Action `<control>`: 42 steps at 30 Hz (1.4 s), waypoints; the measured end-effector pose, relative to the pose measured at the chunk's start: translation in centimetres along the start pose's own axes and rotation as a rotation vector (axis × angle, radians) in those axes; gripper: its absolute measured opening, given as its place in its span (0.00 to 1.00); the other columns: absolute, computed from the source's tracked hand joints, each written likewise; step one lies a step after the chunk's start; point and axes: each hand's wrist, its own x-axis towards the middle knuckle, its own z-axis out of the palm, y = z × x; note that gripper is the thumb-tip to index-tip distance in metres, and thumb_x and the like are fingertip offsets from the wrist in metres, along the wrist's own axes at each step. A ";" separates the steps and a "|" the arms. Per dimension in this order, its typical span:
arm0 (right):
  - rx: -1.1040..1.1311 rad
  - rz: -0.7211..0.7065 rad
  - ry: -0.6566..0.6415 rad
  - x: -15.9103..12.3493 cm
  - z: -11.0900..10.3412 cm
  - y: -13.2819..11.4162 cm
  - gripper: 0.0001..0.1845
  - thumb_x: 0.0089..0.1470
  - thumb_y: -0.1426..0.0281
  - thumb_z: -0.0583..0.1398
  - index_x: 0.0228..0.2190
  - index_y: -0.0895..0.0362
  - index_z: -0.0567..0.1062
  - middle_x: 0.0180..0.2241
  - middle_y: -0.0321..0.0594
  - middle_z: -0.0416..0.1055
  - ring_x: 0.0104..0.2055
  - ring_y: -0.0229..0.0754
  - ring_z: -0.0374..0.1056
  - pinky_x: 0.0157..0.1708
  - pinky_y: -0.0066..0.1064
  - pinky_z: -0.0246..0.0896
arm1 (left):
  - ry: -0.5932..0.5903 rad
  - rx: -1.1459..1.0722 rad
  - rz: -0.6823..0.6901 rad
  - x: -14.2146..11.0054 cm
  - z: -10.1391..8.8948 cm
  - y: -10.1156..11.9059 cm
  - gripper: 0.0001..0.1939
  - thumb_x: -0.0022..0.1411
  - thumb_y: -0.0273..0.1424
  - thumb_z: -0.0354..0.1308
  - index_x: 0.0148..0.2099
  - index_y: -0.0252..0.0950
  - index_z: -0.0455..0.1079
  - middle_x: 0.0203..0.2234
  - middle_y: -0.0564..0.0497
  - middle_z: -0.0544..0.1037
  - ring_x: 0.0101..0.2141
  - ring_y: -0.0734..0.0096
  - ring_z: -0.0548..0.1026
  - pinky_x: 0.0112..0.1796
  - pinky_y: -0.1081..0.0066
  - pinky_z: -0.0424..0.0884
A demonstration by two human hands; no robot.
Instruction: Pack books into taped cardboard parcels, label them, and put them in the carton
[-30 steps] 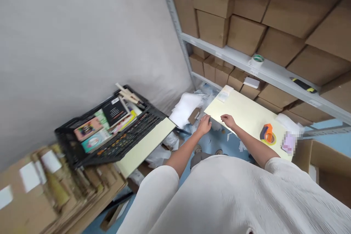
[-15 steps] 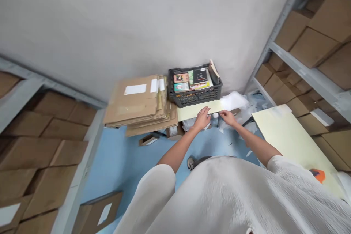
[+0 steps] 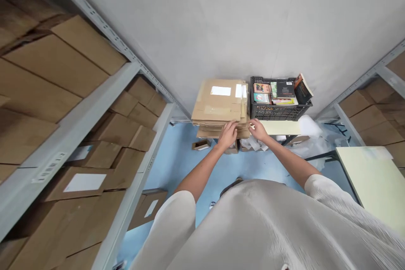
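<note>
My left hand reaches forward with its fingers spread, resting on the front edge of a stack of flattened cardboard boxes by the far wall. My right hand is held out beside it, fingers loosely apart, near the stack's right corner and the pale table edge. Neither hand holds anything. A black plastic crate filled with several books stands to the right of the stack.
Metal shelving with brown cartons lines the left side, and another shelf unit lines the right. A pale green tabletop juts in at the right. White wrapping scraps lie on the blue floor.
The view has swung left, away from the right-hand table. Both hands moved from the pale tabletop's edge over to the front of the flattened cardboard stack.
</note>
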 end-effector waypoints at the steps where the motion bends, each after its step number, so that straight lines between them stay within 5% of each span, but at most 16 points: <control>1: -0.036 -0.040 -0.003 0.9 0.8 -0.8 0.19 0.60 0.72 0.59 0.52 0.54 0.79 0.52 0.47 0.75 0.52 0.49 0.75 0.59 0.45 0.71 | 0.014 0.033 -0.016 0.0 -1.0 -1.0 0.24 0.74 0.27 0.49 0.68 0.39 0.71 0.68 0.41 0.73 0.68 0.54 0.69 0.68 0.51 0.66; 5: -0.185 -0.097 -0.031 3.3 3.1 -3.1 0.25 0.59 0.72 0.61 0.58 0.56 0.77 0.60 0.53 0.70 0.63 0.55 0.69 0.66 0.48 0.66 | 0.019 0.183 -0.083 0.7 -3.7 -3.9 0.26 0.71 0.27 0.52 0.68 0.38 0.71 0.70 0.38 0.70 0.71 0.49 0.65 0.71 0.47 0.60; 12: -0.261 -0.084 -0.033 5.1 4.6 -4.5 0.32 0.58 0.74 0.58 0.64 0.59 0.72 0.64 0.56 0.67 0.68 0.55 0.66 0.70 0.47 0.62 | -0.042 0.317 -0.109 2.5 -5.3 -5.7 0.26 0.72 0.29 0.53 0.69 0.35 0.69 0.73 0.35 0.67 0.73 0.45 0.61 0.72 0.43 0.54; 25: -0.208 -0.147 0.073 6.3 4.0 -5.4 0.23 0.60 0.73 0.58 0.55 0.55 0.79 0.59 0.54 0.72 0.64 0.55 0.68 0.67 0.50 0.65 | -0.109 0.392 0.049 2.9 -7.5 -7.0 0.24 0.78 0.32 0.48 0.71 0.38 0.69 0.69 0.38 0.73 0.68 0.50 0.69 0.67 0.52 0.63; 35: -0.471 -0.116 0.049 6.8 2.5 -8.4 0.18 0.67 0.66 0.61 0.55 0.54 0.81 0.62 0.52 0.74 0.63 0.60 0.64 0.63 0.54 0.59 | -0.061 0.464 0.146 3.8 -8.7 -7.1 0.26 0.79 0.28 0.43 0.71 0.37 0.69 0.68 0.36 0.74 0.67 0.49 0.70 0.63 0.51 0.65; 42: -0.677 -0.256 -0.220 8.4 2.1 -11.3 0.22 0.74 0.69 0.52 0.60 0.55 0.79 0.57 0.53 0.80 0.59 0.57 0.66 0.62 0.49 0.54 | -0.115 0.445 0.177 4.2 -9.4 -7.0 0.26 0.78 0.25 0.41 0.69 0.38 0.71 0.64 0.37 0.78 0.63 0.51 0.73 0.63 0.53 0.64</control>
